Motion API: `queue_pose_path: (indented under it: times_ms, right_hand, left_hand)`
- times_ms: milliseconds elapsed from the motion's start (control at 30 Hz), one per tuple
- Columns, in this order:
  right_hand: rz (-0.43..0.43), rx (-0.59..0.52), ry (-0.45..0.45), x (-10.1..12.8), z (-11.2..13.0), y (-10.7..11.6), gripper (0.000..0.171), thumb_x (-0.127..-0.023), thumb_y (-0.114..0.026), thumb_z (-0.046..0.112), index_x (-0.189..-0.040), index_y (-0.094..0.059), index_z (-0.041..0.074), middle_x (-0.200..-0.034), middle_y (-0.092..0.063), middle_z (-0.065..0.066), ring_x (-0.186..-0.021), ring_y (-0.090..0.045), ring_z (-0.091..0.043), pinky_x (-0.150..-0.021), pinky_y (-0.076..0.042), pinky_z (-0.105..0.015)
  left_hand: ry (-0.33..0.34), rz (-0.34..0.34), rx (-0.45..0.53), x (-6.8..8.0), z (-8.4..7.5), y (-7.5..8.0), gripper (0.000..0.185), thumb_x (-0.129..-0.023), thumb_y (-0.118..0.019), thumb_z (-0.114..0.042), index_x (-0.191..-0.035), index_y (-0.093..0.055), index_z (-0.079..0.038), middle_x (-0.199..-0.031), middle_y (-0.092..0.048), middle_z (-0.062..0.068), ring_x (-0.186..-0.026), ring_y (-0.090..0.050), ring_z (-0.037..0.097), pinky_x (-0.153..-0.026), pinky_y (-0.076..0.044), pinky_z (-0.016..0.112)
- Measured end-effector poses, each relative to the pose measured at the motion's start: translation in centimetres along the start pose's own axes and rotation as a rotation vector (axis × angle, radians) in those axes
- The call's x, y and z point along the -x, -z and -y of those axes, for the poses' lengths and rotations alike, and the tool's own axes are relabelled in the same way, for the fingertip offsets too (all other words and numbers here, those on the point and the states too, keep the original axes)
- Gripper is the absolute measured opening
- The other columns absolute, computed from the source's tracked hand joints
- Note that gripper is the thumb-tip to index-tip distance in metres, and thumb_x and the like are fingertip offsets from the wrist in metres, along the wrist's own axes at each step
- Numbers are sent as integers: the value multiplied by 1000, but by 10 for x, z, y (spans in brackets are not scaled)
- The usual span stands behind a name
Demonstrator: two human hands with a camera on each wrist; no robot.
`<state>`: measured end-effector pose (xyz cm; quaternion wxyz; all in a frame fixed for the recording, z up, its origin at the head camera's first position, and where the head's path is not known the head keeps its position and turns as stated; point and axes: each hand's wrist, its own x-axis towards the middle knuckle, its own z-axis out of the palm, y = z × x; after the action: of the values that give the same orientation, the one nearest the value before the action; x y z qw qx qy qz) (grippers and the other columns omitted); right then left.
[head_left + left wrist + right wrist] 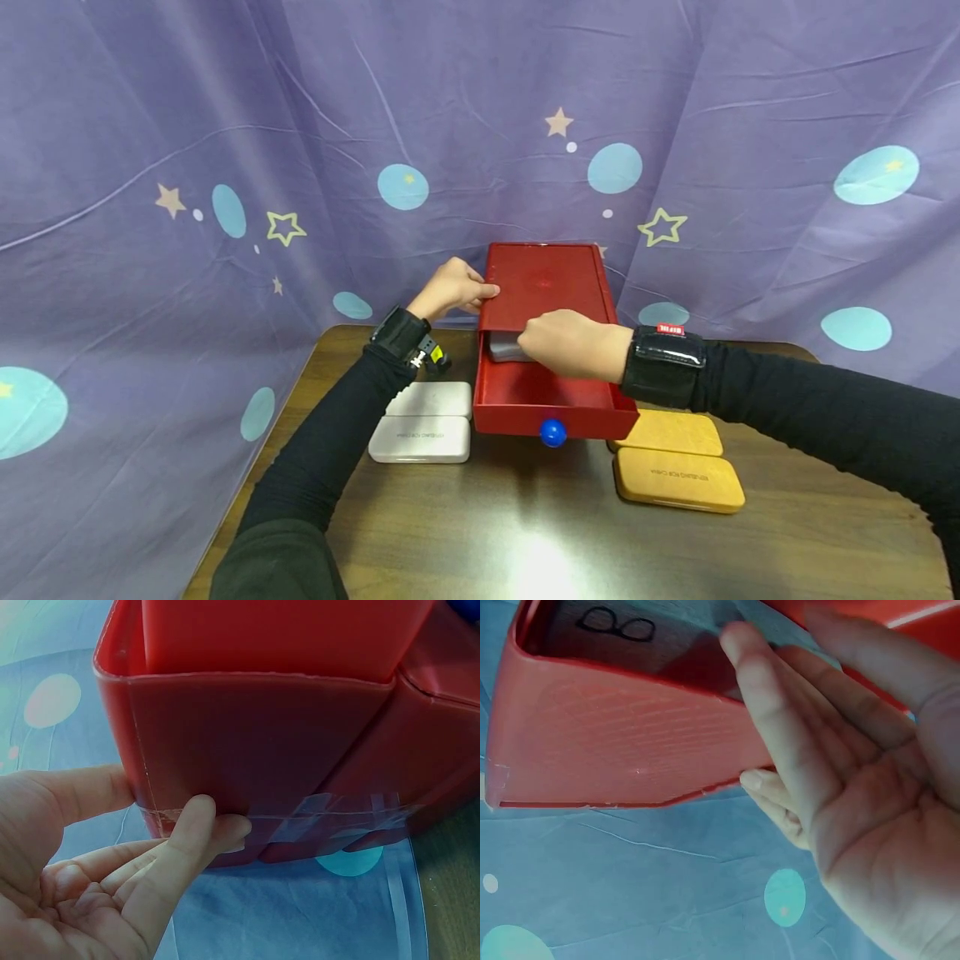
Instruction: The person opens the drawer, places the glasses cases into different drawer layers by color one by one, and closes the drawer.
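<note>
My left hand (452, 289) braces the red box (543, 279) at the desk's (525, 533) far edge, fingers straight against its left wall. My right hand (567, 343) reaches into the pulled-out drawer (551, 404), fingers on the grey case (507, 349); whether they grip it I cannot tell. I judge the case could jam under the box's roof, or the drawer could slide out toward me.

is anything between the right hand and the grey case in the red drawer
Nothing visible does. The right hand reaches over the open red drawer and already lies on the grey case at the drawer's back, under the box top.
</note>
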<state>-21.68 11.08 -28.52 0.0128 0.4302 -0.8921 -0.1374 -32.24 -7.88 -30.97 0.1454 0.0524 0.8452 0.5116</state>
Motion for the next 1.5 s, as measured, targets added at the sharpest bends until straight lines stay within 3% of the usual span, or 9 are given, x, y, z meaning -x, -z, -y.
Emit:
queue_pose_path:
  times_ms: [400, 767, 900, 1067, 1267, 1500]
  right_hand:
    - [123, -140, -44, 7, -8, 11, 5, -87, -77, 3, -89, -74, 6, -71, -67, -4, -63, -59, -16, -62, -59, -30]
    - [82, -247, -14, 28, -4, 20, 22, -87, -80, 10, -108, -78, 9, -81, -72, -1, -68, -63, -13, -64, -60, -29]
    - [11, -221, 5, 42, 7, 29, 29, -86, -81, 11, -115, -77, 12, -88, -73, -2, -73, -65, -13, -66, -61, -29]
    - [-148, -159, 84, 58, 20, 35, 31, -84, -83, 8, -113, -75, 13, -95, -74, -3, -79, -69, -15, -64, -62, -30]
    - [-356, -41, 197, 72, 33, 30, 37, -79, -87, 12, -113, -72, 13, -103, -73, -2, -90, -71, -17, -77, -63, -33]
    - [-480, -18, 241, 86, 46, 21, 46, -75, -89, 12, -116, -70, 11, -108, -71, -5, -93, -71, -19, -80, -63, -34]
  left_hand:
    - [19, 2, 4, -2, 0, 1, 33, -91, -77, -10, -113, -70, 13, -108, -73, 28, -84, -78, 29, -88, -63, 44]
    - [11, 1, 1, -3, 0, 1, 32, -90, -77, -10, -111, -71, 13, -107, -74, 25, -78, -77, 25, -84, -64, 41]
    - [7, 2, -2, -3, 0, 1, 31, -90, -78, -10, -110, -71, 13, -105, -74, 25, -74, -76, 23, -80, -65, 39]
    - [9, 5, -1, -3, 1, 1, 31, -90, -78, -10, -111, -72, 12, -105, -74, 25, -72, -76, 21, -72, -66, 33]
    - [14, 5, -6, -2, 1, 2, 33, -90, -78, -11, -113, -71, 12, -108, -74, 25, -79, -78, 25, -82, -65, 40]
    - [11, 9, -15, -1, 1, 2, 33, -91, -78, -13, -112, -72, 11, -105, -75, 23, -80, -78, 26, -82, -65, 39]
